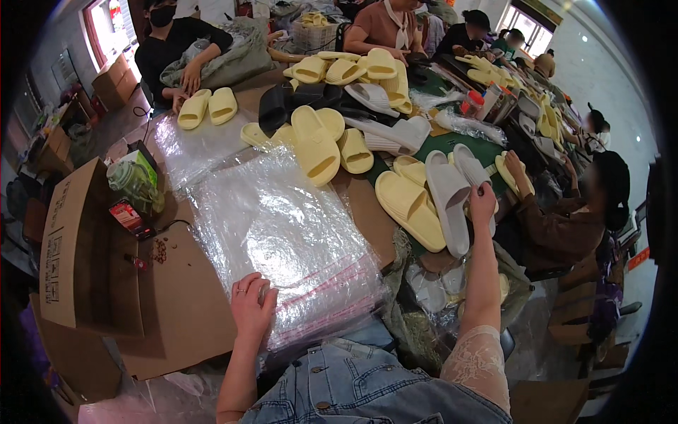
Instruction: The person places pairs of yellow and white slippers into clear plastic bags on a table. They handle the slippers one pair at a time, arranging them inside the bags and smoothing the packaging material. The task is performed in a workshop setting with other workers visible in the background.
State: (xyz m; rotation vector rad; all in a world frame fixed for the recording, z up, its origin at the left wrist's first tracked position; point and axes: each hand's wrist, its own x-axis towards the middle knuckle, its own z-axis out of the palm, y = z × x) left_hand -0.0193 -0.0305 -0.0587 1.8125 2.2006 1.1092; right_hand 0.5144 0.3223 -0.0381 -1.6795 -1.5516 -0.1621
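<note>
A stack of clear plastic bags point(275, 212) with pink edges lies in front of me. My left hand point(253, 307) rests on its near left edge, fingers apart and holding nothing. Further off to the right, my right hand point(482, 203) is closed on the edge of a light grey slide slipper point(470, 164). Its grey mate point(448, 198) lies right beside it, on the left. Pale yellow slippers point(409, 208) are next to the grey pair, and more yellow slippers point(318, 152) lie on the far end of the bag stack.
Black slippers point(275, 107) and more yellow and grey ones are heaped across the table. At left stand an open cardboard box point(92, 261), a jar point(134, 185) and a phone point(132, 219). Co-workers sit around; one person's hand point(515, 169) touches a yellow slipper at right.
</note>
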